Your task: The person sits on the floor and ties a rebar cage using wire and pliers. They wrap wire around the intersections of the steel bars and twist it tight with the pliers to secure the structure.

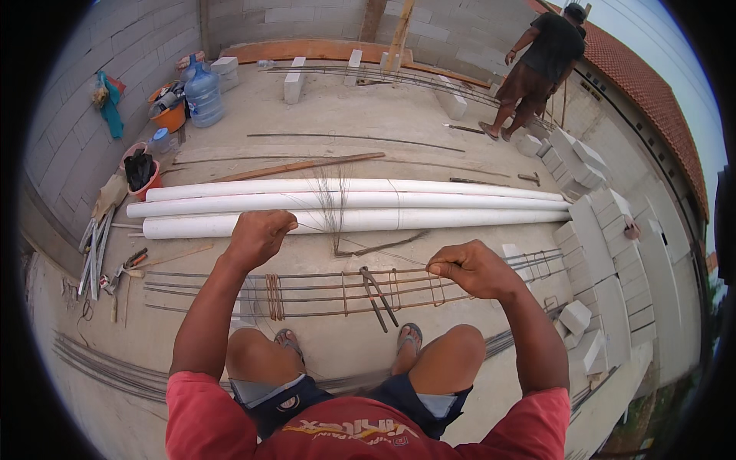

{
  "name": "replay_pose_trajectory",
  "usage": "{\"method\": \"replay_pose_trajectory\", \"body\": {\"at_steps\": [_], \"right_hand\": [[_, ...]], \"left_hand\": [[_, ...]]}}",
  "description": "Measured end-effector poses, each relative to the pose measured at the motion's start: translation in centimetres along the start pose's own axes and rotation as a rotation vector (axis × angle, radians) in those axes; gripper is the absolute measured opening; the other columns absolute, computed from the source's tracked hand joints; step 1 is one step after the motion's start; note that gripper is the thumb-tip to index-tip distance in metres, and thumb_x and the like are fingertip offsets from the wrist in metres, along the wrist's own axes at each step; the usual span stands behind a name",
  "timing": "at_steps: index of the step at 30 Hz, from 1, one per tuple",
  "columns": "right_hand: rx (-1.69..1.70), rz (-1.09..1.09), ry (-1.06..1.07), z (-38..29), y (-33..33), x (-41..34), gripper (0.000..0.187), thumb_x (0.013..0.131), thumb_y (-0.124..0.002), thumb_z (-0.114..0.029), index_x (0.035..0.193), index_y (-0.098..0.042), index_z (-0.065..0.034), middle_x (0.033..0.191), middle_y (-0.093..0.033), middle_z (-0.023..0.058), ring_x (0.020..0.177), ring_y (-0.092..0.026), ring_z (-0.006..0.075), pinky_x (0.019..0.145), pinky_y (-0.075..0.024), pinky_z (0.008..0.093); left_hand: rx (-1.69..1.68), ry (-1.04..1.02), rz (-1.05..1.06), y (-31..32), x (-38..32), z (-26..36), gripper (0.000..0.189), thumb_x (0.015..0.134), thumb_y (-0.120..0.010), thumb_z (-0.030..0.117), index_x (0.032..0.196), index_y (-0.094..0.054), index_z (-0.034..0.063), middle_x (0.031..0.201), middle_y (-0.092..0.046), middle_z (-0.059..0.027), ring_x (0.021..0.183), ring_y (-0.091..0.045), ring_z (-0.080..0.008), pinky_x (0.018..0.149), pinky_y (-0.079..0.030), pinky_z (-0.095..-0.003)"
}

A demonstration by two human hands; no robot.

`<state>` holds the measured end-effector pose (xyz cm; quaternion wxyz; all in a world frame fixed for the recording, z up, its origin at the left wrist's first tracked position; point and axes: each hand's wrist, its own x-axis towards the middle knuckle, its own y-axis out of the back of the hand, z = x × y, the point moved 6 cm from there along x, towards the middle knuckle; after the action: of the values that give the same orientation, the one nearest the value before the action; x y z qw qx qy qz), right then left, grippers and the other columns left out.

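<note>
My left hand (261, 237) is raised over the front PVC pipe, its fingertips pinching a thin binding wire (310, 230). The wire runs slantwise to my right hand (474, 269), where thumb and finger pinch its other end; its middle is hard to make out. Below my hands lies a rebar cage (322, 292) of long bars with square stirrups. A tight group of stirrups (274, 296) sits round its left part. End-cutting pincers (376, 296) rest across the bars, jaws away from me. Beyond the cage, a bundle of loose binding wire (332, 201) drapes over the white PVC pipes (264, 201).
Stacked lightweight concrete blocks (609, 259) stand at the right. Hand tools (129, 267) lie on the floor at the left, near buckets (150, 177) and a water jug (202, 95). Loose rebar (109, 368) lies beside my feet. Another person (540, 63) stands at the back right.
</note>
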<state>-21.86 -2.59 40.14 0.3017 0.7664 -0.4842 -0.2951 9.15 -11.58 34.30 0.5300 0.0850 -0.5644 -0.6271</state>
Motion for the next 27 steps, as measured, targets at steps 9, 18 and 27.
{"method": "replay_pose_trajectory", "body": {"at_steps": [9, 18, 27], "right_hand": [[-0.307, 0.557, 0.015, 4.3, 8.6, -2.3, 0.021, 0.092, -0.061, -0.020, 0.099, -0.070, -0.0015, 0.094, -0.070, 0.0161, 0.086, -0.066, 0.0340, 0.078, -0.0499, 0.0388], [0.092, 0.221, -0.044, 0.9, 3.7, -0.5, 0.025, 0.092, -0.064, -0.020, 0.108, -0.066, 0.0000, 0.082, -0.063, 0.0060, 0.075, -0.054, 0.0163, 0.071, -0.0456, 0.0314], [-0.345, 0.306, 0.004, -1.0, 4.2, -1.0, 0.018, 0.092, -0.063, -0.016, 0.096, -0.070, -0.0004, 0.081, -0.069, 0.0099, 0.073, -0.061, 0.0185, 0.072, -0.0482, 0.0316]], "left_hand": [[-0.480, 0.119, -0.150, -0.5, 1.4, 2.8, 0.023, 0.096, -0.058, 0.025, 0.087, -0.064, 0.0040, 0.063, -0.056, -0.0071, 0.054, -0.053, -0.0209, 0.055, -0.047, -0.0335], [-0.762, 0.247, -0.196, 0.5, 3.7, 7.2, 0.031, 0.099, -0.053, 0.029, 0.093, -0.061, -0.0010, 0.070, -0.052, -0.0026, 0.067, -0.046, -0.0131, 0.063, -0.043, -0.0303], [-0.420, 0.035, -0.264, 2.0, 4.4, 7.8, 0.023, 0.095, -0.055, 0.022, 0.093, -0.063, 0.0008, 0.078, -0.062, -0.0156, 0.072, -0.058, -0.0310, 0.068, -0.046, -0.0393]]}}
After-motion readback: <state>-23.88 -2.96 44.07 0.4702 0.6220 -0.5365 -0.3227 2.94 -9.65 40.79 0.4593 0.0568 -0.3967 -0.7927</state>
